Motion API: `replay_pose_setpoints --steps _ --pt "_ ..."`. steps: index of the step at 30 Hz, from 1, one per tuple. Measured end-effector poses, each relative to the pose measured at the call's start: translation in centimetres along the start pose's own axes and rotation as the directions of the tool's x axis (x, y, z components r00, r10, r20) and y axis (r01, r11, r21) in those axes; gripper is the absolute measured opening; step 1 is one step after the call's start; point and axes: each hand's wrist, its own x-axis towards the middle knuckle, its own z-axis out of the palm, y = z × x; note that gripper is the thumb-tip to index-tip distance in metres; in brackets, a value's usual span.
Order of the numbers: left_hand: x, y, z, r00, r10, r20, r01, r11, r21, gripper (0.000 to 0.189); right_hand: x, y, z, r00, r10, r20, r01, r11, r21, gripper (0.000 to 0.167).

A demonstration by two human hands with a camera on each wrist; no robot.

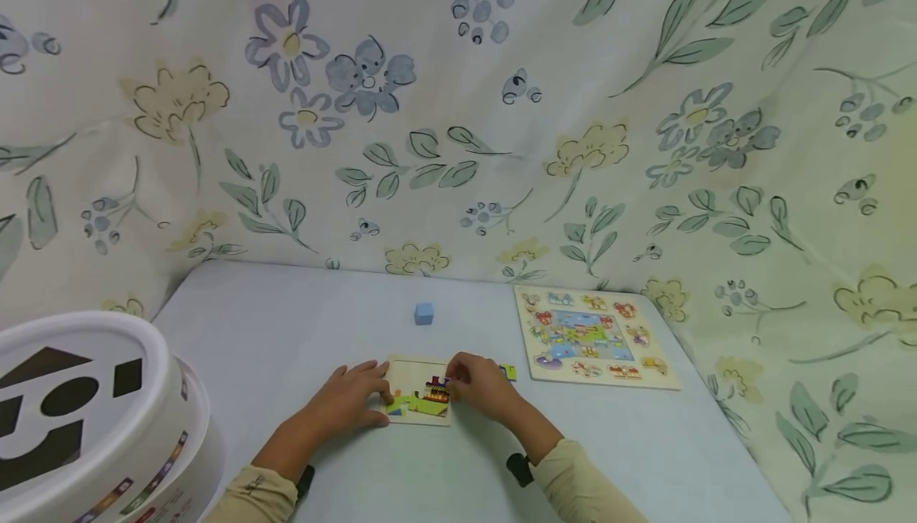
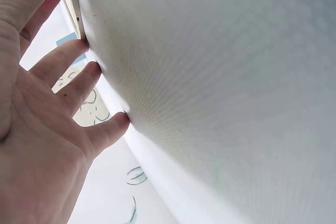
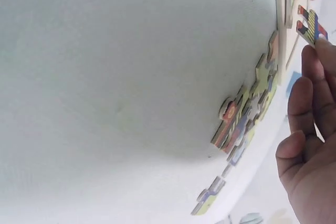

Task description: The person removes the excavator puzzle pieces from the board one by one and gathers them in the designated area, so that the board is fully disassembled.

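Note:
A small wooden puzzle board [image 1: 410, 369] lies on the table between the hands, with green and train-like picture pieces in its lower part. The left hand [image 1: 351, 397] rests at the board's left edge, thumb and a finger on the frame. In the left wrist view its other fingers spread with their tips on the tabletop. Over the board's right side, the right hand [image 1: 485, 386] pinches a colourful puzzle piece [image 3: 311, 26] between thumb and forefinger. Several loose puzzle pieces [image 3: 245, 111] lie beside the board, mostly hidden behind the right hand in the head view.
A larger wooden picture board [image 1: 528, 344] lies at the back right. Behind the small board sits a blue cube [image 1: 424, 314]. A white tub [image 1: 161, 396] with shape holes in its lid stands at the left. Floral cloth [image 1: 444, 212] hangs along the table's back.

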Motion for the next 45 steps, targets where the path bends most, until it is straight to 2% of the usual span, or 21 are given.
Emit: replay_pose_setpoints --steps 10,15,21,26,31,38,42,45 --pt "0.3 0.4 0.2 1.000 0.011 0.015 -0.011 1.000 -0.019 0.018 -0.4 0.7 -0.4 0.999 0.014 -0.029 -0.013 1.000 0.006 0.007" --pt "0.3 0.3 0.2 1.000 0.008 0.019 -0.008 1.000 -0.013 0.018 -0.8 1.7 -2.4 0.997 0.039 -0.061 -0.040 0.999 -0.015 0.007" --pt "-0.2 -0.4 -0.4 1.000 0.009 -0.004 -0.009 1.000 0.019 0.018 -1.9 4.4 -5.1 0.991 0.098 -0.096 -0.098 0.995 0.004 0.007" --pt "-0.1 -0.5 -0.5 1.000 0.007 0.012 -0.007 1.000 0.015 0.018 -3.4 6.4 -5.9 0.983 0.181 -0.045 -0.179 0.983 0.042 0.004" --pt "0.0 -0.3 -0.4 1.000 0.009 0.025 -0.008 1.000 -0.003 0.018 -4.2 7.5 -5.9 0.981 0.191 0.017 -0.192 0.980 0.046 0.003" --pt "-0.2 -0.5 -0.4 1.000 0.006 0.024 -0.006 1.000 -0.018 0.018 -4.2 7.5 -5.9 0.986 0.158 0.048 -0.160 0.987 0.025 0.004" --pt "-0.2 -0.6 -0.5 1.000 0.015 0.018 -0.014 1.000 -0.013 0.018 -4.0 6.9 -5.6 0.985 0.170 0.003 -0.170 0.985 -0.023 0.004" --pt "0.0 -0.5 -0.3 0.999 0.038 0.014 -0.037 0.999 -0.010 0.017 -3.7 5.4 -5.0 0.988 0.151 -0.036 -0.153 0.986 -0.059 0.005"
